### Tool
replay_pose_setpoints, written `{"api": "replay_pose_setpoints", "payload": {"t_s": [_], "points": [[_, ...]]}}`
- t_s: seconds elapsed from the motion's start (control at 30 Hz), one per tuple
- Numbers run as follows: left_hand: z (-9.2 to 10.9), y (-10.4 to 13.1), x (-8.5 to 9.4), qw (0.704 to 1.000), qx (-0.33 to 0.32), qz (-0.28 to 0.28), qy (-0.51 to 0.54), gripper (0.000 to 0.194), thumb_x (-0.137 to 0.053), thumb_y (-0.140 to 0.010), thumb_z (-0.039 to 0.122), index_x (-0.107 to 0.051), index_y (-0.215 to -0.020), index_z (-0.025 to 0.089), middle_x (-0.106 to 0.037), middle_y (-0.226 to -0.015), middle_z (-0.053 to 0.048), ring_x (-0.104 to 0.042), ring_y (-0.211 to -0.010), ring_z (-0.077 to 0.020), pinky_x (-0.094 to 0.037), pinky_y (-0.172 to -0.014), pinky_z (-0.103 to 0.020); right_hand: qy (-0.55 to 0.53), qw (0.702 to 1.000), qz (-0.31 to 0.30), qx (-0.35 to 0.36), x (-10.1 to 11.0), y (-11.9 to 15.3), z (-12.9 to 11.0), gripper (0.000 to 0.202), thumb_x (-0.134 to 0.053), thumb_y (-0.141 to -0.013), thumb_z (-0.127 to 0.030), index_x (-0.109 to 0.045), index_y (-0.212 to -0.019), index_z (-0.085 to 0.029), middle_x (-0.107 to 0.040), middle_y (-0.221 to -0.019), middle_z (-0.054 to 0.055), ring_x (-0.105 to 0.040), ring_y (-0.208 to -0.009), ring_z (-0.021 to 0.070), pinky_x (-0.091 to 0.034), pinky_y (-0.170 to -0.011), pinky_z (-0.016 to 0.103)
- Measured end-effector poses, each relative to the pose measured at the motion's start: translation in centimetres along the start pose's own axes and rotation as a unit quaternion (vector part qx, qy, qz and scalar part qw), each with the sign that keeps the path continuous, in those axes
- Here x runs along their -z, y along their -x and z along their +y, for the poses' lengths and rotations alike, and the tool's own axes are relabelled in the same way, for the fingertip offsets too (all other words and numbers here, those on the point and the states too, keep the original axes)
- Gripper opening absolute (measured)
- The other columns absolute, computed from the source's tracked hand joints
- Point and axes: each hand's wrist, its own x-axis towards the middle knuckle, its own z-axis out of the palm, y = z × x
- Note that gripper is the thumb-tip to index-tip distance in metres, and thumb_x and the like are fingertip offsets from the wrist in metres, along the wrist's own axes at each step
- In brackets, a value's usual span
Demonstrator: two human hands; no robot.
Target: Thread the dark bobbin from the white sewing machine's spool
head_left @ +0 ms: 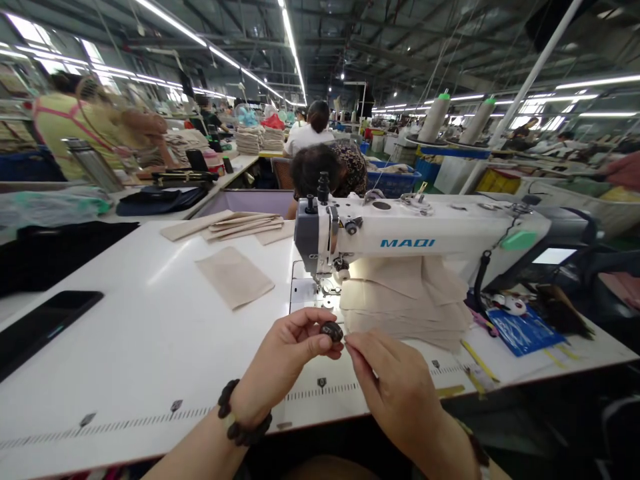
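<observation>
- The left hand [287, 353] is raised over the front edge of the white table [150, 347], with thumb and fingers pinched together on a small dark round bobbin [332, 331].
- A bracelet [240, 420] of dark beads sits on the left wrist.
- The right hand [397, 390] is just beside the left, its thumb and forefinger pressed together right next to the bobbin; whether they grip a thread is too fine to tell.
- The bobbin is held in the air just in front of the needle area of the white sewing machine [425, 240], which carries blue lettering on its arm.
- A stack of beige cloth pieces [405, 300] lies under the machine arm, just behind the hands.
- One single beige piece [234, 277] lies flat on the table to the left of the machine, and more beige pieces [235, 225] lie fanned out farther back.
- A black phone [43, 323] lies at the left edge of the table, well apart from the hands.
- Printed ruler marks [320, 390] run along the table's front edge under the wrists.
- A blue packet [523, 330] lies to the right of the cloth stack.
- Two thread cones [435, 117] stand upright behind the machine.
- Other people sit and stand at tables in the background.
</observation>
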Motion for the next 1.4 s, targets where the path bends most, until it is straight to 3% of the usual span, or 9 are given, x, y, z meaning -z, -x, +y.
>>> {"api": "replay_pose_setpoints", "payload": {"t_s": [0.2,0.3,0.47,0.63,0.83,0.97,1.2,1.27,1.4], "points": [[0.0,-0.3,-0.2,0.999,-0.007,0.037,-0.022,0.027,-0.077,-0.064,0.024,-0.062,-0.084,0.014,-0.065,-0.068,-0.002,-0.060,-0.061,-0.0131,-0.050,-0.063,-0.024,-0.003,1.000,-0.022,0.018,0.1,-0.3,-0.7,0.022,-0.038,-0.088,-0.014,-0.058,-0.081,-0.017,-0.056,-0.061,0.001,-0.054,-0.053,0.0135,-0.040,-0.048,0.024],[0.4,-0.3,-0.4,0.993,-0.017,0.069,-0.096,0.025,-0.075,-0.063,0.024,-0.062,-0.082,0.014,-0.065,-0.066,-0.002,-0.060,-0.062,-0.0146,-0.050,-0.064,-0.026,0.022,0.999,0.014,0.026,0.9,-0.7,0.0,0.019,-0.040,-0.087,-0.014,-0.059,-0.083,-0.016,-0.058,-0.062,0.002,-0.054,-0.053,0.0137,-0.042,-0.049,0.025],[1.8,0.5,-0.2,0.972,-0.026,0.093,-0.212,0.022,-0.070,-0.062,0.025,-0.062,-0.080,0.015,-0.065,-0.066,-0.002,-0.061,-0.063,-0.0156,-0.050,-0.062,-0.024,0.118,0.989,0.094,0.003,3.9,-2.9,4.8,0.014,-0.046,-0.085,-0.016,-0.060,-0.082,-0.016,-0.062,-0.071,0.003,-0.059,-0.064,0.0156,-0.045,-0.058,0.027],[2.8,1.3,1.6,0.927,-0.082,0.111,-0.350,0.020,-0.065,-0.069,0.033,-0.064,-0.082,0.018,-0.067,-0.069,-0.001,-0.062,-0.063,-0.0150,-0.049,-0.056,-0.019,0.136,0.978,0.150,-0.051,7.6,-8.0,9.8,0.011,-0.053,-0.079,-0.019,-0.063,-0.072,-0.018,-0.061,-0.068,0.000,-0.055,-0.063,0.0139,-0.041,-0.059,0.025],[3.1,1.1,4.0,0.866,-0.150,0.116,-0.463,0.025,-0.063,-0.072,0.042,-0.064,-0.085,0.021,-0.068,-0.082,-0.002,-0.065,-0.075,-0.0172,-0.052,-0.064,-0.018,0.180,0.973,0.088,-0.113,8.8,-14.3,12.4,0.015,-0.053,-0.076,-0.018,-0.067,-0.070,-0.018,-0.064,-0.071,0.002,-0.056,-0.067,0.0151,-0.039,-0.064,0.026],[3.4,0.4,3.9,0.843,-0.185,0.128,-0.489,0.026,-0.061,-0.073,0.045,-0.063,-0.085,0.022,-0.067,-0.081,-0.001,-0.065,-0.073,-0.0169,-0.053,-0.061,-0.017,0.207,0.967,0.054,-0.137,8.1,-16.0,13.1,0.015,-0.054,-0.073,-0.017,-0.067,-0.067,-0.019,-0.066,-0.071,0.003,-0.057,-0.068,0.0160,-0.037,-0.062,0.026],[4.7,-0.9,1.6,0.800,-0.252,0.086,-0.538,0.019,-0.056,-0.076,0.039,-0.064,-0.083,0.023,-0.067,-0.072,0.001,-0.064,-0.062,-0.0137,-0.051,-0.053,-0.016,0.249,0.951,0.036,-0.179,8.6,-13.6,13.2,0.020,-0.050,-0.072,-0.015,-0.064,-0.057,-0.017,-0.063,-0.059,0.007,-0.054,-0.061,0.0192,-0.036,-0.057,0.030],[4.9,-1.3,1.4,0.793,-0.265,0.083,-0.543,0.019,-0.056,-0.077,0.038,-0.064,-0.083,0.023,-0.067,-0.070,0.002,-0.063,-0.058,-0.0133,-0.050,-0.050,-0.016,0.247,0.951,0.050,-0.177,9.1,-11.7,12.9,0.019,-0.049,-0.074,-0.016,-0.064,-0.062,-0.018,-0.065,-0.067,0.007,-0.057,-0.067,0.0211,-0.040,-0.062,0.032],[5.3,-2.2,1.4,0.776,-0.281,0.100,-0.556,0.020,-0.056,-0.076,0.038,-0.064,-0.084,0.022,-0.067,-0.071,0.001,-0.061,-0.058,-0.0140,-0.049,-0.053,-0.020,0.235,0.949,0.119,-0.171,8.7,-7.7,11.3,0.022,-0.042,-0.082,-0.021,-0.061,-0.093,-0.021,-0.062,-0.101,0.011,-0.054,-0.095,0.0260,-0.043,-0.080,0.040]]}}
